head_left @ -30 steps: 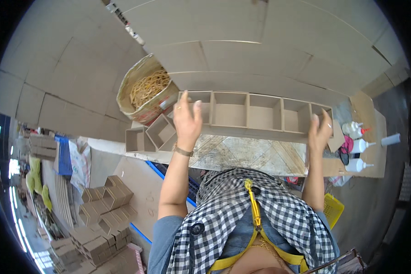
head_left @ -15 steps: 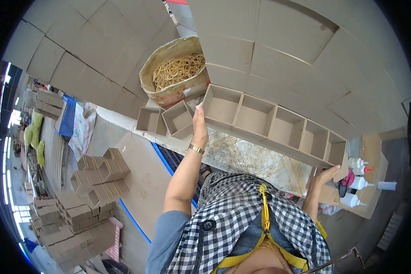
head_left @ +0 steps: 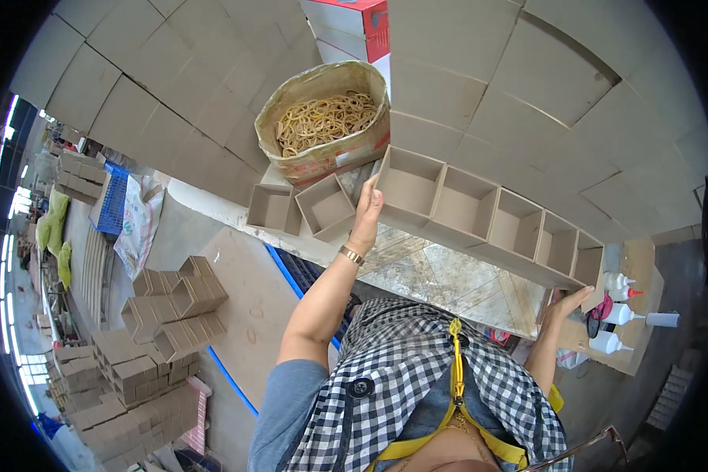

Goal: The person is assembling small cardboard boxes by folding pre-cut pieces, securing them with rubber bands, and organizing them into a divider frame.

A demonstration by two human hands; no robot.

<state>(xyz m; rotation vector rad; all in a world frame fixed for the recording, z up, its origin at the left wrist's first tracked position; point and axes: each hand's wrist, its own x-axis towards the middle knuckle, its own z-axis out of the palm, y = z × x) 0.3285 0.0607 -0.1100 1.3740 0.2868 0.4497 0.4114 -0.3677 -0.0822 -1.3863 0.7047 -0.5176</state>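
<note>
A long row of open-topped brown cardboard boxes [head_left: 464,206], several side by side, lies between my two hands on the worktable [head_left: 425,271]. Flat against the row's left end is my left hand [head_left: 365,219], its fingers pointing away from me and a wristwatch on the wrist. My right hand [head_left: 566,304] grips the near right corner of the row, with fingers extended along it. Together the hands clasp the row from both ends. Two smaller open boxes, one upright-sided [head_left: 274,209] and one turned askew [head_left: 325,206], stand left of my left hand.
A worn tub [head_left: 330,153] of tan rubber bands [head_left: 322,122] stands behind the small boxes. Cardboard stacks [head_left: 551,102] rise along the far side. White squeeze bottles [head_left: 608,341] stand at the right. More boxes [head_left: 185,303] are piled at lower left, near a blue crate [head_left: 112,206].
The view has shifted, so the tub, far stacks and row appear farther right. Both hands stay at the row's ends; the left hand's fingers look slightly more bent.
</note>
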